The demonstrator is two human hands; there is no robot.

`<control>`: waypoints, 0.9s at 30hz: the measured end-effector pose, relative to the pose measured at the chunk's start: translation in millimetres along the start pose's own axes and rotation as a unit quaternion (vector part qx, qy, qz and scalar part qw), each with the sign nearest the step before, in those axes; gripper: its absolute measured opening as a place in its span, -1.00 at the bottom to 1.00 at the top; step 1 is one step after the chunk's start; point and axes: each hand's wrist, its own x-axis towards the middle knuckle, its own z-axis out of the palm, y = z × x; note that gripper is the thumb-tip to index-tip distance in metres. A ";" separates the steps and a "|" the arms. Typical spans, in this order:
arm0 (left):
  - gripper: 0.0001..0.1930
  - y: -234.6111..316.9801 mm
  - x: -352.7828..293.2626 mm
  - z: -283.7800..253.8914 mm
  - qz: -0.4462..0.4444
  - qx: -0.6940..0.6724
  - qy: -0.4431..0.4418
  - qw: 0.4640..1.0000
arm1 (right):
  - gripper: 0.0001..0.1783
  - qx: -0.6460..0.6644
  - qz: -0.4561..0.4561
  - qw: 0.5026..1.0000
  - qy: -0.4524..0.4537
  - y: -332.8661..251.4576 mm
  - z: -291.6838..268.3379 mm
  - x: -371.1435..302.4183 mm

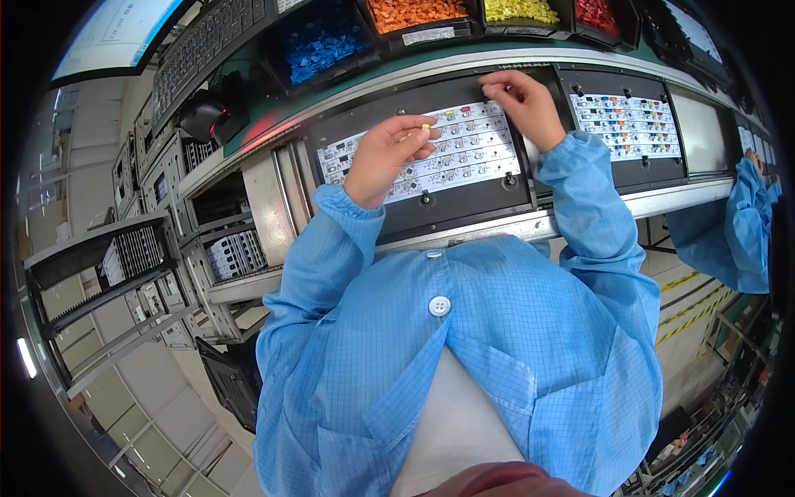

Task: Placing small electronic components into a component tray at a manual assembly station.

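Observation:
In front of me a white circuit board panel (472, 172) with rows of small parts lies in a black carrier frame (480, 197). My left hand (387, 157) hovers over the panel's left half, thumb and fingers pinched on a small pale yellow plastic piece (426, 127). My right hand (530, 108) is over the carrier's upper right corner, thumb and fingers close together near the far edge. What sits between those fingertips, if anything, cannot be made out. A few yellow and red pieces (465, 109) stand on the panel's top row.
Bins of blue pieces (325, 54), orange pieces (418, 12), yellow pieces (522, 10) and red pieces (596, 15) line the far side. A second carrier (633, 170) stands right along the metal rail (679, 199). Far left are a mouse (203, 114) and keyboard (207, 62). A co-worker's sleeve (745, 207) shows at right.

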 end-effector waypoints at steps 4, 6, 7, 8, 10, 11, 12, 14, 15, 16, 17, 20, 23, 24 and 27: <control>-0.72 -8.7 -7.3 -17.3 0.041 0.086 0.012 0.995 | -0.76 0.193 0.099 0.976 0.004 6.1 18.6 -1.8; -0.75 -10.9 -0.3 -20.4 0.090 0.152 0.039 0.983 | -0.72 0.248 0.098 0.963 -0.048 0.0 32.0 -2.9; -0.77 -8.2 0.7 -17.9 0.139 0.218 0.061 0.964 | -0.68 0.273 0.094 0.954 -0.074 -1.4 37.9 -2.8; -0.82 -5.0 -2.8 -15.9 0.152 0.324 0.111 0.927 | -0.64 0.298 0.090 0.945 -0.101 -0.8 42.9 -3.6; -0.85 -6.3 -5.0 -13.0 0.185 0.355 0.144 0.905 | -0.60 0.340 0.090 0.928 -0.124 -2.3 50.1 -3.6; -0.88 -7.4 -6.7 -13.5 0.219 0.384 0.174 0.880 | -0.59 0.328 0.079 0.932 -0.130 -5.3 50.8 -5.2; -0.88 -7.8 -8.7 -19.2 0.217 0.385 0.177 0.879 | -0.58 0.319 0.067 0.935 -0.138 -10.6 53.4 -5.9; -0.88 -8.5 -11.6 -32.4 0.280 0.519 0.145 0.795 | -0.59 0.323 0.082 0.932 -0.146 -13.6 50.8 -8.6; -0.88 -10.0 -12.8 -34.7 0.279 0.519 0.146 0.795 | -0.59 0.324 0.098 0.929 -0.149 -13.9 49.5 -10.7; -0.89 -11.6 -13.9 -36.5 0.275 0.520 0.152 0.794 | -0.60 0.329 0.114 0.928 -0.130 -15.4 51.6 -12.9; -0.90 -12.9 -14.8 -38.2 0.271 0.522 0.157 0.793 | -0.60 0.329 0.114 0.928 -0.131 -18.8 52.9 -14.5; -0.91 -13.7 -15.4 -41.8 0.278 0.540 0.156 0.779 | -0.58 0.301 0.191 0.930 -0.094 -26.7 50.6 -13.0; -0.91 -15.8 -14.0 -42.8 0.296 0.548 0.161 0.765 | -0.53 0.275 0.174 0.933 -0.157 -18.3 43.4 -12.6; -0.91 -16.8 -13.3 -43.3 0.296 0.548 0.161 0.765 | -0.52 0.274 0.178 0.933 -0.150 -17.5 45.0 -13.4; -0.91 -19.2 -11.2 -44.3 0.309 0.544 0.163 0.763 | -0.52 0.292 0.184 0.929 -0.131 -19.0 48.6 -15.7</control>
